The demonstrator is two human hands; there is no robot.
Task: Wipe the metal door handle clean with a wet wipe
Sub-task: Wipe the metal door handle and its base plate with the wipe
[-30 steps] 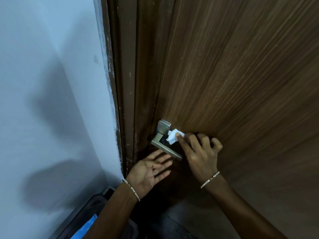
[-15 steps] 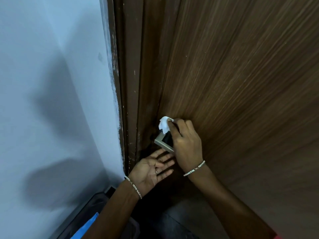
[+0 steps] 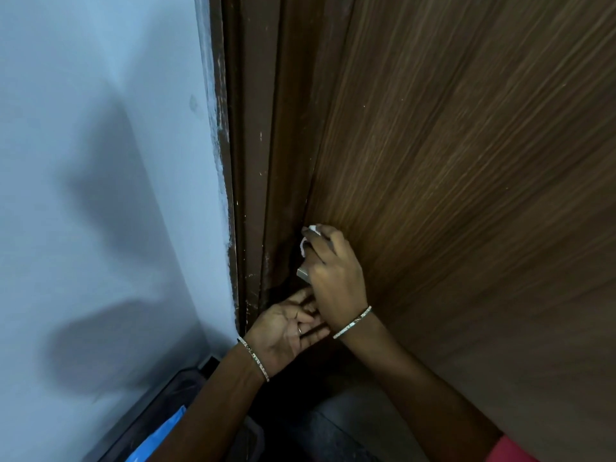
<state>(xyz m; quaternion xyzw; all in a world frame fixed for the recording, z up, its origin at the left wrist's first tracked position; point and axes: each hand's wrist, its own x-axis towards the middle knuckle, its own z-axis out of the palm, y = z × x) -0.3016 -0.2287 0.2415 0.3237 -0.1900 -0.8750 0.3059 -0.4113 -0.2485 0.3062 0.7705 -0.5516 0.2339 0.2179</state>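
Observation:
The metal door handle (image 3: 302, 273) sits on the brown wooden door (image 3: 450, 161) near its left edge; only a small silvery corner shows. My right hand (image 3: 335, 278) covers the rest and presses a white wet wipe (image 3: 308, 236) against the handle's upper part by the door. The wipe peeks out past my fingertips. My left hand (image 3: 288, 331) is held palm up with fingers spread just below the handle, holding nothing.
A dark door frame (image 3: 253, 161) runs beside the door, with a pale blue wall (image 3: 100, 161) to its left. At bottom left stands a dark bin (image 3: 173, 395) with a blue bag (image 3: 160, 435) in it. The floor (image 3: 333, 428) below is dark.
My right hand has slid the wipe from the lever's inner side up and left to the handle's base, and now hides most of the handle. The left hand stayed under it.

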